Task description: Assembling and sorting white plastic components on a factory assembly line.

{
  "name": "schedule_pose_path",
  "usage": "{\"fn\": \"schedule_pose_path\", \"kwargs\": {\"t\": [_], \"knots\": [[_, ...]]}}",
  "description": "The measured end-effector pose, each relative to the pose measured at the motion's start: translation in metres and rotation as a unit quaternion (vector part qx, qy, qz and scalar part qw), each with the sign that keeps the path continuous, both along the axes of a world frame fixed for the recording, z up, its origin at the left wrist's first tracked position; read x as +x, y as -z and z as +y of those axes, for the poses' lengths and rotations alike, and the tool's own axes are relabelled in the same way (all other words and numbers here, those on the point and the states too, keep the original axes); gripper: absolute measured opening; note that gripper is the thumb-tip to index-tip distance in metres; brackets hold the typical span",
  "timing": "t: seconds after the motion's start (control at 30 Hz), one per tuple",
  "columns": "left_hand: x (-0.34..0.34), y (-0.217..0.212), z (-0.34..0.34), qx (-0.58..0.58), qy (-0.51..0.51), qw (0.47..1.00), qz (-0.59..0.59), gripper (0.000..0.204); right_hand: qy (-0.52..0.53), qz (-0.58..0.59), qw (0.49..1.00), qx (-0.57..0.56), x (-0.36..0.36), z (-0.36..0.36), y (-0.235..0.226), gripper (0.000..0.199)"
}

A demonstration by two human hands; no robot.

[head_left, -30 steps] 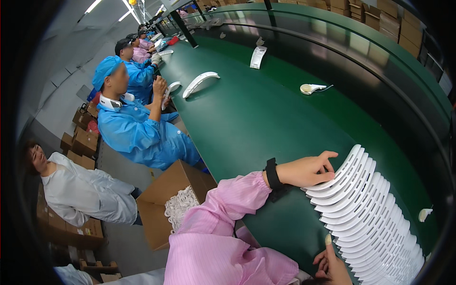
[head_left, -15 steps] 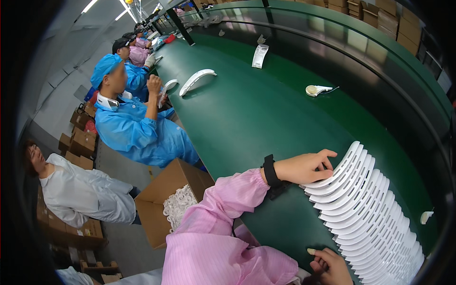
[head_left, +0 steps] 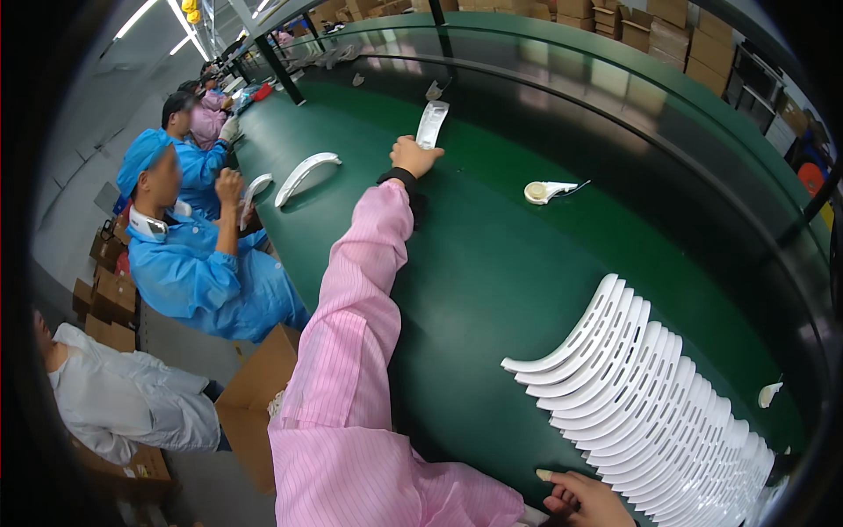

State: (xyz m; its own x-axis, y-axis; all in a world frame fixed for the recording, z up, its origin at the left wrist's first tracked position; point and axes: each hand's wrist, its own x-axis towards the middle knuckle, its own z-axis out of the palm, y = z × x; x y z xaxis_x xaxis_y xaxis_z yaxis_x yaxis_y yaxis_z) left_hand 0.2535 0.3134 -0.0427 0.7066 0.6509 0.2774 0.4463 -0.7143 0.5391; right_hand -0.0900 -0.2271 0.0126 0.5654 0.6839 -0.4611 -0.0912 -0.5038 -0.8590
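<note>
One white curved piece (head_left: 431, 126) lies on the far part of the green bench (head_left: 474, 272), near the dark panel (head_left: 509, 98) that bounds the bench on its far right side. The left hand (head_left: 416, 157) is at the piece's near end, fingers bent; whether they grip it I cannot tell. Right of that hand, well apart, lies a round-ended piece (head_left: 544, 191) trailing a thin wire (head_left: 578, 187). To the left, near the bench's left edge, is a white arched piece (head_left: 307, 171); a person in blue (head_left: 198, 255) is just beyond that edge. A broad stretch of green surface runs between the left hand and the nested row of slotted pieces (head_left: 650, 404) at near right. The right hand (head_left: 584, 502) is just left of the row's near part, fingers curled, one pale-tipped digit extended left; I cannot tell whether it holds anything. Outside the left edge stands a carton (head_left: 255, 386), partly hidden by the pink sleeve (head_left: 360, 290).
</note>
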Motion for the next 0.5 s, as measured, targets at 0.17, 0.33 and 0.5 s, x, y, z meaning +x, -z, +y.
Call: {"fn": "schedule_pose_path", "kwargs": {"t": [0.17, 0.33, 0.5], "knots": [[0.04, -0.002, 0.002, 0.02, -0.013, 0.999, 0.034, 0.099, 0.008, 0.013, 1.0, -0.007, 0.002, 0.003, -0.008, 0.052], [0.065, 0.001, 0.047, -0.001, 0.061, 0.981, 0.182, 0.08, 0.014, 0.01, 1.0, 0.002, 0.001, 0.007, -0.011, 0.051], [0.057, -0.011, -0.021, -0.085, 0.29, 0.95, -0.076, 0.042, -0.024, -0.034, 0.997, 0.061, -0.009, -0.008, -0.009, 0.062]]}}
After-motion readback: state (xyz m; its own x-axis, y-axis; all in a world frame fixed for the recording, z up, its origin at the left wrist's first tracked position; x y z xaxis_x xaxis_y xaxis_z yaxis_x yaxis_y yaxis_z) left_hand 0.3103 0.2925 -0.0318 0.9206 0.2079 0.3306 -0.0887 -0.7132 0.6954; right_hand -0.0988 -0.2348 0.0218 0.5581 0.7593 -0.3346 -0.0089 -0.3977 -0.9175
